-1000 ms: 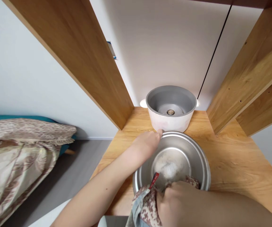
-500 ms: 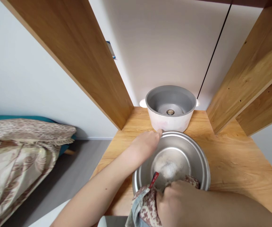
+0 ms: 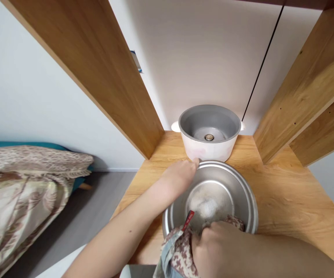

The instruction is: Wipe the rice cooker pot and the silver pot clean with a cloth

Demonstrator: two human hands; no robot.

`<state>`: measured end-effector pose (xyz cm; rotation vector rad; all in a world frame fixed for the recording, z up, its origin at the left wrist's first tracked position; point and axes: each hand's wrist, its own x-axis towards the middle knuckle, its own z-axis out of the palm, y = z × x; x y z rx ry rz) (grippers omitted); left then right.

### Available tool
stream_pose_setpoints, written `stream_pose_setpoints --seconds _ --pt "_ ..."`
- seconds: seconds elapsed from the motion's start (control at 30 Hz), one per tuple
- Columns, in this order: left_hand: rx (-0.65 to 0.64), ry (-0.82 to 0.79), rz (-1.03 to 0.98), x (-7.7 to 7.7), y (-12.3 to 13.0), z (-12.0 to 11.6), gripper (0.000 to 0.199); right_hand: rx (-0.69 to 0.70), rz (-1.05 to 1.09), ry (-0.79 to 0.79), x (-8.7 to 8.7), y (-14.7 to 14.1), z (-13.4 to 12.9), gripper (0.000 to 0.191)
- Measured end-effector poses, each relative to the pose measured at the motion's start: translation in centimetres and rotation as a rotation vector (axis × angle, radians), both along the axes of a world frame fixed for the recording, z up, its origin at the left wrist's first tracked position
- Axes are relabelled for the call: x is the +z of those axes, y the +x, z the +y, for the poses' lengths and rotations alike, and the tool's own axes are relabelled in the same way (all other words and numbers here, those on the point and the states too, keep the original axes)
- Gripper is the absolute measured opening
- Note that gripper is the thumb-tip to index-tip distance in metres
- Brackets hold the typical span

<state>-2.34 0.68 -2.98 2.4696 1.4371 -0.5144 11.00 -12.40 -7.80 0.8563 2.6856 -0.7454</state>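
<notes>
A round metal basin rests on the wooden surface, its inner floor marked with whitish and dark smudges. My left hand is closed on the basin's upper left rim. In the lower part of the basin, my right hand grips a brown-and-cream patterned cloth with grey-blue parts and a red tag. The cloth hangs over the near left rim, and another bit of it shows beyond my knuckles. Its contact with the metal is mostly hidden under my right hand.
A white pot with a grey inside stands just behind the basin. Wooden posts rise on both sides of the wooden surface. A patterned cover lies over something teal at left.
</notes>
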Motion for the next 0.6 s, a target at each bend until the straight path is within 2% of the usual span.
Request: stream_pose_setpoints --seconds 0.2,0.4,0.6 --pt "-0.021 0.008 0.042 0.0 0.0 0.1 0.046 -0.021 0.067 0.008 -0.2 -0.1 0.0 0.035" --pt "-0.049 0.027 0.063 -0.2 -0.1 0.3 0.047 -0.013 -0.01 0.028 -0.1 -0.3 0.1 0.037" --pt "-0.065 0.049 0.043 -0.9 -0.4 0.5 0.046 -0.019 0.021 0.031 -1.2 0.0 -0.3 0.033"
